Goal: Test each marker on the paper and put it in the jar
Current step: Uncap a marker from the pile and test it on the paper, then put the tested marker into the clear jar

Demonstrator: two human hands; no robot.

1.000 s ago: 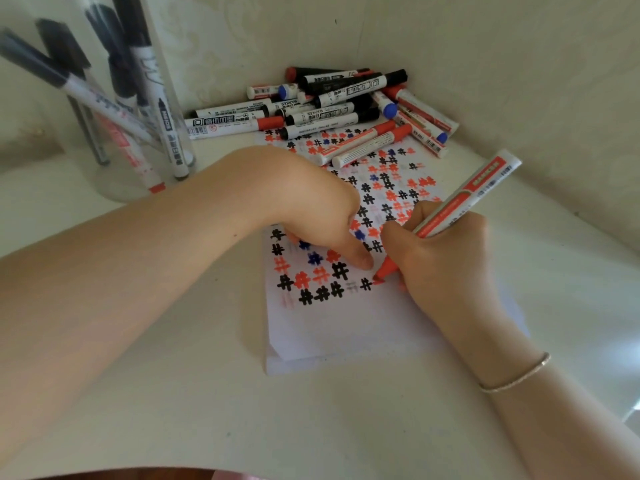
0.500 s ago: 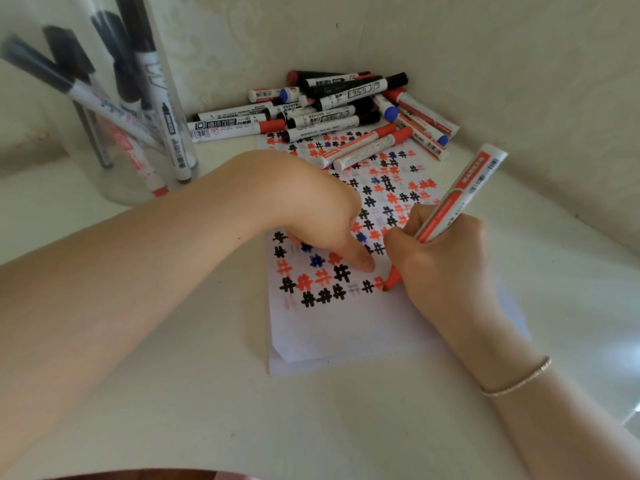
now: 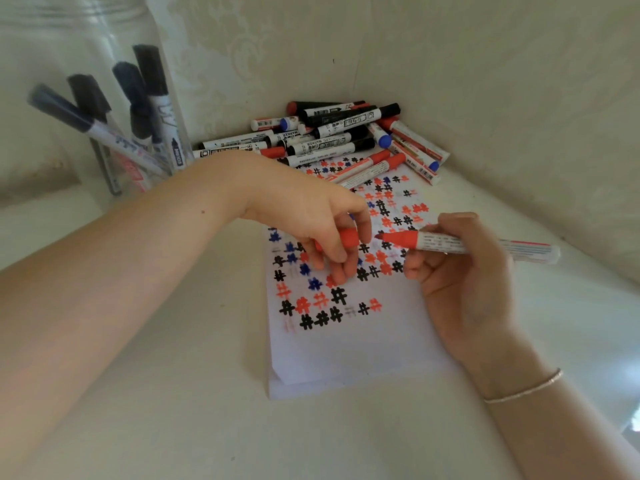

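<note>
A right hand [image 3: 460, 268] grips an uncapped red marker [image 3: 464, 244] lying nearly level above the paper [image 3: 353, 344], its long axis running left to right and its tip pointing left. Just beside the tip, the left hand [image 3: 311, 216] pinches the red cap [image 3: 349, 238]. A clear jar [image 3: 86, 109] of markers stands at far left; a marker pile [image 3: 346, 140] lies behind the paper.
</note>
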